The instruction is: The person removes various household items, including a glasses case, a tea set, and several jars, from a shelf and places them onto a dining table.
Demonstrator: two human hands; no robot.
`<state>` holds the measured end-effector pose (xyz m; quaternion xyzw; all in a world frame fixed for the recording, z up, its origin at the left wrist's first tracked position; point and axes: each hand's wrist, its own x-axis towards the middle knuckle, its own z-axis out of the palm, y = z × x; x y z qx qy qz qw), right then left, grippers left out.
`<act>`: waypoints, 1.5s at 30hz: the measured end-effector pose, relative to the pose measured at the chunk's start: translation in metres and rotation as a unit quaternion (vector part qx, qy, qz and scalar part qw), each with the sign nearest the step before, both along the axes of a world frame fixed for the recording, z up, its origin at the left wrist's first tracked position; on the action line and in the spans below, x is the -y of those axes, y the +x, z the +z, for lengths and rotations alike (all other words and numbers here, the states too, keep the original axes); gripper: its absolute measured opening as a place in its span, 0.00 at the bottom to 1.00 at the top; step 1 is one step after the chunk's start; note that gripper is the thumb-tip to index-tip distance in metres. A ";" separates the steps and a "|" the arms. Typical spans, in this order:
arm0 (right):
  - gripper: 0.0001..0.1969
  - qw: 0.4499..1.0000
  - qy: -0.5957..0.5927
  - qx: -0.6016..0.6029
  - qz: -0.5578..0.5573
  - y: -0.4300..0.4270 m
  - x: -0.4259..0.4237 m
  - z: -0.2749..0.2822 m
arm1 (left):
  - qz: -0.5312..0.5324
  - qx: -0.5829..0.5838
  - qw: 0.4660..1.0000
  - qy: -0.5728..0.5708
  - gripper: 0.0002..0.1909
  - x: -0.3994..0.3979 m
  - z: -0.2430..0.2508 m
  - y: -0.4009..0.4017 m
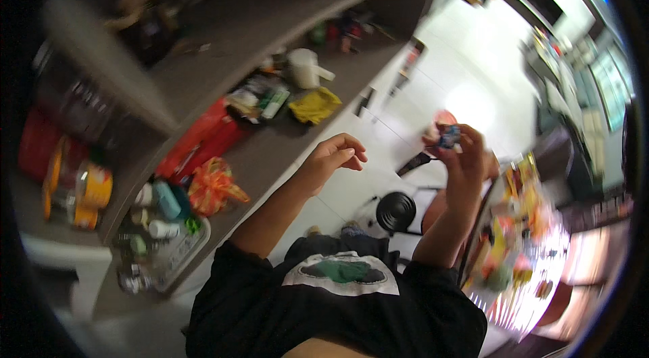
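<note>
My right hand [464,152] is raised over the floor and pinches a small blue item [449,137] between thumb and fingers; blur hides what kind it is. My left hand [334,157] hangs in the air beside the shelf edge, its fingers loosely curled with nothing seen in them. On the shelf beyond my left hand lie a yellow cloth [315,105] and a white plastic pitcher or mug [304,69]. An orange patterned plastic bag [214,188] sits on the shelf left of my left forearm.
A tray [195,246] with bottles stands on the lower-left shelf, near yellow-lidded jars [94,185]. A black round stool [396,211] stands on the floor between my arms. At right, a table holds many colourful packages [522,221]. A pink object is behind my right hand.
</note>
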<state>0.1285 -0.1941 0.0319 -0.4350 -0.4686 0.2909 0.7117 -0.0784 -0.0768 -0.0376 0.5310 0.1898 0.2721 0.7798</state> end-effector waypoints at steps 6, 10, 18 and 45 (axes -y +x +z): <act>0.17 0.962 -0.202 0.072 -0.169 0.050 0.096 -0.121 | -0.189 -0.048 0.975 0.109 0.23 0.068 -0.054 0.123; 0.15 0.952 -0.174 -0.037 -0.250 0.072 0.167 -0.164 | -0.252 -0.064 0.910 0.324 0.34 0.147 -0.111 0.202; 0.16 0.874 -0.135 -0.137 -0.446 0.141 0.326 -0.223 | -0.489 -0.075 0.792 0.357 0.20 0.273 -0.186 0.337; 0.23 0.477 -0.579 0.129 -0.649 0.215 0.498 -0.340 | -0.384 -0.169 0.867 0.268 0.16 0.445 -0.242 0.497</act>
